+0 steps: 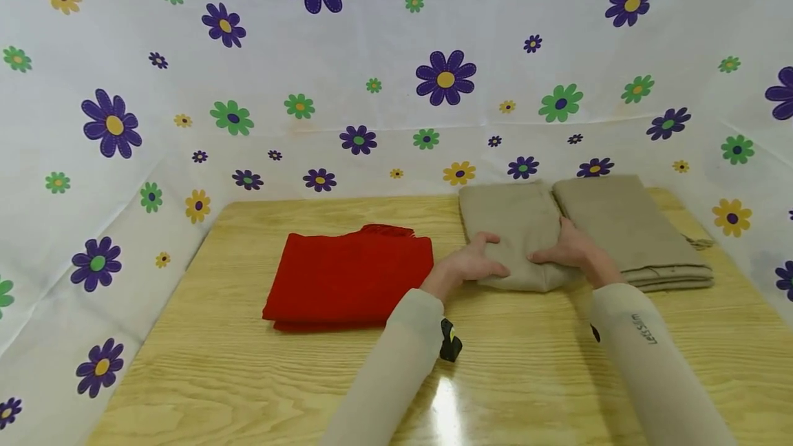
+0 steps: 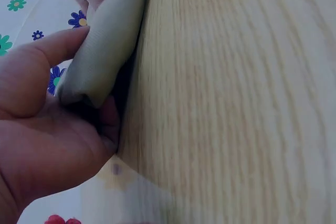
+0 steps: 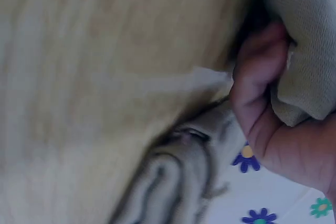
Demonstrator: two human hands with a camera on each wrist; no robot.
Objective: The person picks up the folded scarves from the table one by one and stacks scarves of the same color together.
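Observation:
A folded beige cloth lies toward the back right of the table, between both hands. My left hand grips its left side; in the left wrist view the thumb lies on top of the cloth and the fingers curl under it. At the opposite side my right hand holds the cloth, and the right wrist view shows fingers curled beneath its folded edge. A second folded beige cloth, with a fringe at its right side, sits right beside the right hand.
A folded red cloth with a fringe at its back edge lies left of the left hand. The wooden table meets a white flower-printed sheet at the back and sides.

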